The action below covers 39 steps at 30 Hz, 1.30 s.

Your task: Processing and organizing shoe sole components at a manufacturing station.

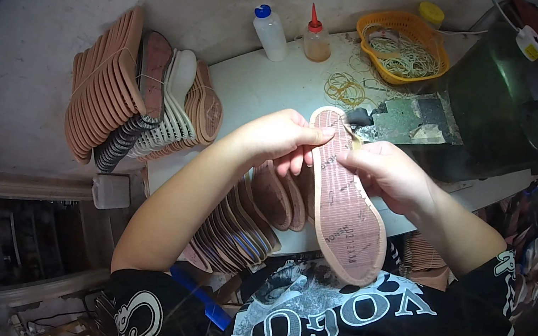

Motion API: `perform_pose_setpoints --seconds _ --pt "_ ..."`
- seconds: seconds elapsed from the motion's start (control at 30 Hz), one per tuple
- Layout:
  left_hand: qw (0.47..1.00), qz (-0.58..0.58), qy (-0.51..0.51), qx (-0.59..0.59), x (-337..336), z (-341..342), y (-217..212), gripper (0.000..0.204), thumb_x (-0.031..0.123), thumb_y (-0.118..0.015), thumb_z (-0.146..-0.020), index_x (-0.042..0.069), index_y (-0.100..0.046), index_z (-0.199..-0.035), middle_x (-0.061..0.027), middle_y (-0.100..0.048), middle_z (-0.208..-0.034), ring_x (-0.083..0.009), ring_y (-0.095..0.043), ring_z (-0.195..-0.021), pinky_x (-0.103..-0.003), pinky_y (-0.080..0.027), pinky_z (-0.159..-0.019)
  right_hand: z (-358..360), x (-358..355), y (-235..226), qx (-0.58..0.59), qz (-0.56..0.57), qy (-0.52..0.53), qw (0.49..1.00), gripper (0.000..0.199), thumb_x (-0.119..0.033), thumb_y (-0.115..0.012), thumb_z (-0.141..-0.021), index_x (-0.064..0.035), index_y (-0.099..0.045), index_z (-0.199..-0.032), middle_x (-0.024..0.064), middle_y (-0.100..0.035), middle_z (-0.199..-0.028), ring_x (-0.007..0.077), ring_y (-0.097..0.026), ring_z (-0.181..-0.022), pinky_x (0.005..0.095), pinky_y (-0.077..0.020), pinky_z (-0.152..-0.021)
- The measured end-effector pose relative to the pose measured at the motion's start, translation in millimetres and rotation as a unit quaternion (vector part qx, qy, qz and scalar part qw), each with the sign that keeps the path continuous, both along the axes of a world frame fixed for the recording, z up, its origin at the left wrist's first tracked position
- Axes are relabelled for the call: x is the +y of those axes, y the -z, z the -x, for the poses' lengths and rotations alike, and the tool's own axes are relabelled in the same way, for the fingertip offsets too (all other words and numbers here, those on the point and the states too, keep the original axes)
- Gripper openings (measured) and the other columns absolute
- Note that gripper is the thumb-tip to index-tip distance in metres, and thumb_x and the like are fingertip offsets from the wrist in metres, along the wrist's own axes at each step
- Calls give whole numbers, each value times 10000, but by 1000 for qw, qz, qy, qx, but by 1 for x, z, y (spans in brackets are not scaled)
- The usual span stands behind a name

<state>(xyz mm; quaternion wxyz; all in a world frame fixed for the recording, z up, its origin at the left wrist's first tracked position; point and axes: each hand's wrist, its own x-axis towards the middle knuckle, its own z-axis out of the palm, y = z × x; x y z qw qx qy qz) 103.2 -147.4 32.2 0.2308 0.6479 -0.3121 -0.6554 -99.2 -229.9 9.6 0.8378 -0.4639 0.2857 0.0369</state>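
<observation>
Pink insole (347, 200) held above the bench (276, 86), long axis running far to near. Left hand (279, 137) pinches its far left edge; right hand (390, 175) grips the right edge, equally near.

The person wears a black short-sleeved T-shirt (330, 308) with large white lettering and a grey printed picture.

Beyond the fingers (322, 133), two containers are standing at the far edge of the desk (263, 80): a white squeeze bottle (270, 33) with a blue cap, and just right of it a small clear bottle (317, 40) of amber liquid, red-nozzled. No screens or signs are showing.
</observation>
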Motion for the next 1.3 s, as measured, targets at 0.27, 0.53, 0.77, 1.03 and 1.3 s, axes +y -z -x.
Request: perform_pose_setpoints --seconds 0.27,0.53,0.77,1.03,1.3 --pt "993 58 -33 -93 -13 -7 6 491 462 -618 -872 59 -593 -591 9 -494 -442 -64 -429 -339 -206 -296 -323 40 29 -9 -21 45 -47 998 276 -166 -720 -825 37 -658 -1002 51 -682 -885 77 -618 -764 231 -497 -704" --pt "966 123 -48 -223 -36 -38 22 514 476 -654 -823 67 -573 -522 4 -472 -443 -73 -391 -392 -237 -296 -385 13 31 30 -88 -24 118 989 312 -203 -680 -857 41 -630 -1044 74 -670 -949 113 -638 -811 255 -509 -741" --pt "931 275 -235 -39 38 5 43 446 424 -505 -953 -2 -547 -1080 -10 -574 -760 -68 -507 -486 -192 -406 -472 6 63 34 -155 22 163 974 323 -121 -621 -898 44 -571 -1171 88 -632 -1093 120 -614 -940 274 -499 -831" --pt "786 475 -396 9 105 76 69 472 240 -523 -966 6 -338 -1333 -108 -511 -1212 -160 -517 -1095 -302 -413 -948 15 71 46 -138 89 -60 985 271 -172 -679 -864 15 -642 -1057 27 -667 -928 68 -607 -822 235 -498 -740" --pt "708 538 -419 182 143 108 32 548 285 -427 -992 98 -176 -1441 -220 -447 -1306 -322 -578 -1066 -432 -515 -863 48 103 72 -219 129 -138 957 312 -244 -729 -828 33 -652 -949 20 -669 -857 68 -591 -778 230 -491 -701"
